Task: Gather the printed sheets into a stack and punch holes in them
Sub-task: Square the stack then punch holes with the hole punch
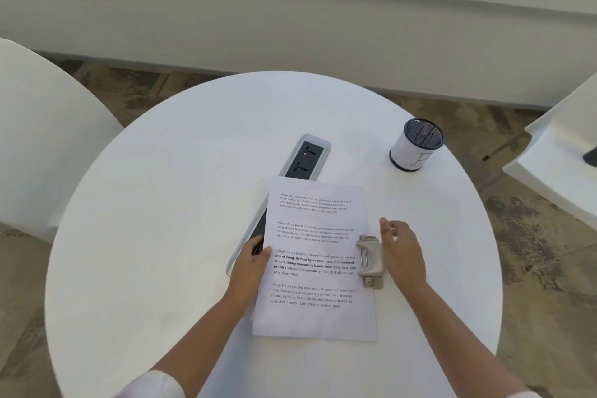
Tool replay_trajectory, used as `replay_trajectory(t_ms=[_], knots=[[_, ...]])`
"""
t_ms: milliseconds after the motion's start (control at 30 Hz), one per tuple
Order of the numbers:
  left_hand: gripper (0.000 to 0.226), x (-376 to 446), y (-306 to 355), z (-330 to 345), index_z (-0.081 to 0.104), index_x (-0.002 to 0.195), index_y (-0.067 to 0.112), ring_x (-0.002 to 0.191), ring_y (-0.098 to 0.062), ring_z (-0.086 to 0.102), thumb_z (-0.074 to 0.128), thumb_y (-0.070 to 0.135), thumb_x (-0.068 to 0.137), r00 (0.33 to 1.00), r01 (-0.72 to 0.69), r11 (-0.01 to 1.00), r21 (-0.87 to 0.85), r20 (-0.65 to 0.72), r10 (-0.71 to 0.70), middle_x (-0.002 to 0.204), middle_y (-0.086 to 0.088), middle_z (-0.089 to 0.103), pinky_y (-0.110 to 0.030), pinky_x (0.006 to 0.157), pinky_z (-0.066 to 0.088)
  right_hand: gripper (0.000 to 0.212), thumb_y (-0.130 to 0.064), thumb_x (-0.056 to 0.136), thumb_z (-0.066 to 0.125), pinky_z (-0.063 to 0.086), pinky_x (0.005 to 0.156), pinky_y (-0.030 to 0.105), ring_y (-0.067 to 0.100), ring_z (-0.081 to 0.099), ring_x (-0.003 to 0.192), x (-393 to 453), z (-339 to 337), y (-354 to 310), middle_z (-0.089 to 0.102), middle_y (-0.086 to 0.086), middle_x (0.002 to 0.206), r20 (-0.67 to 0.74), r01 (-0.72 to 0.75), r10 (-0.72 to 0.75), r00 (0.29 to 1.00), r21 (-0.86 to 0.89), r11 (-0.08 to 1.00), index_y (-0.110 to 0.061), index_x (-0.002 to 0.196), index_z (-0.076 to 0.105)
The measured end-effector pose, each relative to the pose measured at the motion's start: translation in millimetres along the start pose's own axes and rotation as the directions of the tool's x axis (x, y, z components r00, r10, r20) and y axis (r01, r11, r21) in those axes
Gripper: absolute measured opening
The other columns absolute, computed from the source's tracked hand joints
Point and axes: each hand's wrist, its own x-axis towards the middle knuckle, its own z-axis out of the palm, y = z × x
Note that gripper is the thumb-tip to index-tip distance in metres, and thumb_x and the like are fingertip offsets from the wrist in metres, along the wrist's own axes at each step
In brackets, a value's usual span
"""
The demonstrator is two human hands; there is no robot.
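Sheets (315,268) of printed paper lie gathered in one stack on the round white desk (161,236), nearest the person, the long axis running away from the body and tilted slightly. The left hand (248,265) rests on the stack's left edge, thumb on top of the paper and the fingers at or under the edge, so this grip is holding the paper steady. On the opposite long edge a grey hole punch (370,260) sits with its mouth over the right margin, about halfway along the stack. The right hand (402,252) is just beside the punch on its outer side, fingers loosely curled and close to the lever; whether it actually touches the punch cannot be told, and it grips nothing that shows. In my judgement the coming move turns on this: the punch lies directly left of the right hand, so that hand is the nearer one to press it, while the left keeps the edges aligned. Under the stack's far left corner runs a power strip (307,157), which may keep the paper from lying flat. Farther off to the right, well apart, stands a mesh pen cup (415,147). White chairs (38,139) flank the desk.
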Motion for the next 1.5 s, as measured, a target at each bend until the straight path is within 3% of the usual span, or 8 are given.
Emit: replay_trajectory(t_ms=[133, 233, 433, 600, 767, 1000, 1333, 1500], knots=[[0.017, -12, -2, -1, 0.055, 0.110, 0.019, 0.079, -0.011, 0.065, 0.048, 0.018, 0.095, 0.999, 0.006, 1.000, 0.002, 0.034, -0.006, 0.096, 0.000, 0.068, -0.019, 0.058, 0.050, 0.045, -0.044, 0.088, 0.053, 0.037, 0.072, 0.028, 0.019, 0.052, 0.088, -13, -4, 10, 0.060, 0.006, 0.100, 0.155, -0.138, 0.123, 0.980, 0.089, 0.986, -0.013, 0.121, 0.049], [0.019, -16, -4, 2, 0.057, 0.107, 0.018, 0.082, -0.012, 0.065, 0.046, 0.009, 0.095, 0.999, -0.020, 0.999, 0.047, 0.032, 0.019, 0.095, 0.002, 0.068, -0.024, 0.068, 0.051, 0.035, -0.027, 0.086, 0.062, 0.039, 0.056, 0.022, 0.019, 0.057, 0.082, -20, 1, 16, 0.062, 0.008, 0.092, 0.179, -0.122, 0.100, 0.979, 0.115, 0.986, -0.012, 0.117, 0.056], [0.027, -12, 3, -7, 0.061, 0.106, 0.021, 0.094, -0.023, 0.066, 0.044, 0.003, 0.095, 0.995, -0.094, 0.994, 0.059, -0.012, 0.094, 0.105, -0.006, 0.069, -0.039, 0.086, 0.052, 0.025, -0.023, 0.084, 0.065, 0.055, 0.082, 0.048, 0.027, 0.066, 0.081, -2, -14, 25, 0.067, 0.004, 0.078, 0.083, -0.128, 0.113, 0.990, 0.210, 0.969, -0.015, 0.107, 0.065], [0.026, -8, 12, -30, 0.058, 0.110, 0.016, 0.081, -0.023, 0.066, 0.042, 0.002, 0.095, 0.988, -0.128, 0.992, 0.001, -0.083, 0.127, 0.096, -0.012, 0.068, -0.032, 0.073, 0.054, 0.029, -0.019, 0.086, 0.062, 0.056, 0.080, 0.050, 0.035, 0.066, 0.087, 27, -44, 38, 0.065, 0.015, 0.088, -0.052, -0.147, 0.167, 0.985, 0.268, 0.952, -0.006, 0.112, 0.062], [0.029, -3, 8, -50, 0.055, 0.121, 0.011, 0.086, -0.028, 0.064, 0.043, 0.004, 0.096, 0.987, -0.102, 0.993, -0.060, -0.130, 0.093, 0.097, -0.014, 0.067, -0.038, 0.082, 0.052, 0.027, -0.018, 0.089, 0.058, 0.054, 0.046, 0.020, 0.029, 0.061, 0.081, 51, -59, 47, 0.061, 0.015, 0.092, -0.110, -0.182, 0.228, 0.968, 0.324, 0.928, -0.007, 0.114, 0.061], [0.030, -3, 6, -54, 0.052, 0.123, 0.011, 0.092, -0.031, 0.061, 0.042, 0.005, 0.096, 0.990, -0.070, 0.986, -0.151, -0.133, 0.049, 0.101, -0.013, 0.066, -0.044, 0.090, 0.047, 0.027, -0.019, 0.091, 0.054, 0.054, 0.085, 0.048, 0.033, 0.063, 0.087, 70, -62, 52, 0.061, 0.012, 0.092, -0.165, -0.206, 0.262, 0.951, 0.293, 0.934, -0.009, 0.114, 0.062], [0.027, 1, 2, -62, 0.057, 0.117, 0.019, 0.068, -0.014, 0.070, 0.045, 0.008, 0.095, 0.996, -0.039, 0.980, -0.198, -0.082, 0.023, 0.079, 0.005, 0.075, -0.027, 0.058, 0.056, 0.027, -0.020, 0.090, 0.055, 0.055, 0.079, 0.042, 0.029, 0.059, 0.085, 78, -54, 58, 0.060, 0.014, 0.096, -0.135, -0.235, 0.295, 0.946, 0.343, 0.909, -0.011, 0.115, 0.062], [0.026, 1, 2, -61, 0.057, 0.115, 0.020, 0.066, -0.012, 0.070, 0.045, 0.007, 0.095, 0.996, -0.030, 0.977, -0.210, -0.090, 0.012, 0.077, 0.006, 0.074, -0.028, 0.058, 0.056, 0.029, -0.020, 0.091, 0.053, 0.047, 0.056, 0.027, 0.028, 0.057, 0.083, 77, -54, 56, 0.057, 0.013, 0.094, -0.126, -0.207, 0.255, 0.959, 0.305, 0.930, -0.008, 0.117, 0.059]])
